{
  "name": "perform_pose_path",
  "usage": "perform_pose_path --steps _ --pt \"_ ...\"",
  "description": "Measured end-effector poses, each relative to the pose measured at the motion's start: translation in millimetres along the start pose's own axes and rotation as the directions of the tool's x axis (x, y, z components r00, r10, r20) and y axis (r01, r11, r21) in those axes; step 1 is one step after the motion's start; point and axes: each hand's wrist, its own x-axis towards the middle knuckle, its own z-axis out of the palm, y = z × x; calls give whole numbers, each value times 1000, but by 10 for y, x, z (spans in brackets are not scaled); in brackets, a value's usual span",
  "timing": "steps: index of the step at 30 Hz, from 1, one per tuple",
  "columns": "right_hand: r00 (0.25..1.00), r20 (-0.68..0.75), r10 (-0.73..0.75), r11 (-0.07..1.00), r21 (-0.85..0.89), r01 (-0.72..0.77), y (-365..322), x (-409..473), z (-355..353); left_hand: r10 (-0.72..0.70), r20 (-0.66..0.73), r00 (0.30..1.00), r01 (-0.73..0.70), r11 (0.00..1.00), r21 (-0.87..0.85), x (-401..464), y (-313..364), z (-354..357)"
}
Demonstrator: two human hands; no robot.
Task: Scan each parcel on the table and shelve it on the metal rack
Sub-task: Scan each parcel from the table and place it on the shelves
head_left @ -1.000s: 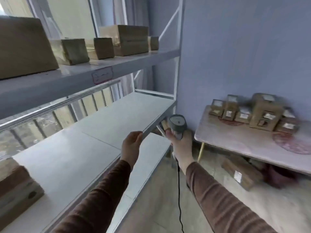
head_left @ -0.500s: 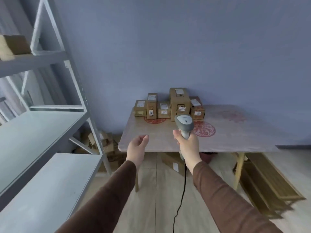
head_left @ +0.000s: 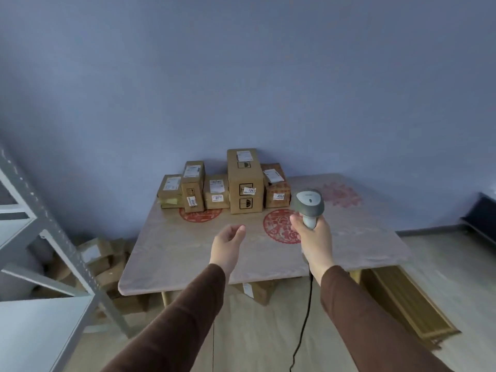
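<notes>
Brown cardboard parcels (head_left: 245,181) bear white labels with black print. The desk (head_left: 268,253) is pale pinkish-beige with red round paper-cut motifs. The scanner (head_left: 308,204) is grey with a lighter handle. Sleeves (head_left: 370,312) are dark brown, the rack (head_left: 48,232) grey, the wall (head_left: 241,76) blue.

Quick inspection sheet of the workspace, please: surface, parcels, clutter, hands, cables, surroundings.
Surface: table with pale cover, red round prints.
Job's things: five parcels in a row at the back edge by the wall; scanner; rack at left.
Clutter: boxes on the floor under the table.
Hands: left hand open, holding nothing; right hand grips the scanner.
Cables: cable hangs to the floor.
Surroundings: blue wall, wood floor.
</notes>
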Motion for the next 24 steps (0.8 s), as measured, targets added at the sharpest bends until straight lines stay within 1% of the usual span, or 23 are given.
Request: perform_pose_path --steps 5,10,16,20,24 --pt "996 -85 -27 999 -50 22 36 910 28 -18 69 997 20 999 -29 962 51 396" --pt "993 -117 5 996 -86 -15 134 1651 25 -46 94 994 48 999 -21 1710 105 883" --pt "996 -63 56 996 -69 -60 352 2476 115 -92 115 989 93 996 -4 2380 20 1364" --pt "997 4 77 996 -56 -76 561 3061 233 -130 81 988 131 991 -1 2841 -100 1651" --pt "986 69 150 989 -16 -149 869 3715 293 -153 28 988 152 988 24 3330 -222 2014"
